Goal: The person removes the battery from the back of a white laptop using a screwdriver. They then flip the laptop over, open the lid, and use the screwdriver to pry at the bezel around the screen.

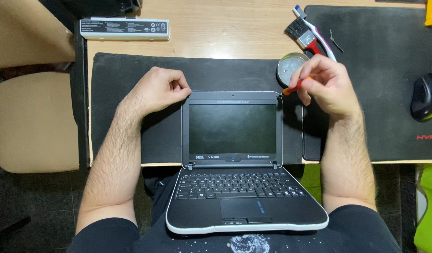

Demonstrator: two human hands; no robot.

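A small black laptop with a white edge lies open flat, its keyboard half on my lap and its dark screen resting on a black mat. My left hand is closed, pinching the screen bezel's top left corner. My right hand holds an orange-handled screwdriver, whose tip touches the bezel's top right corner.
A white laptop battery lies at the back left of the wooden desk. A round metal tin, a paintbrush and a toothbrush sit behind my right hand. A black mouse rests on a dark mousepad. A beige chair stands left.
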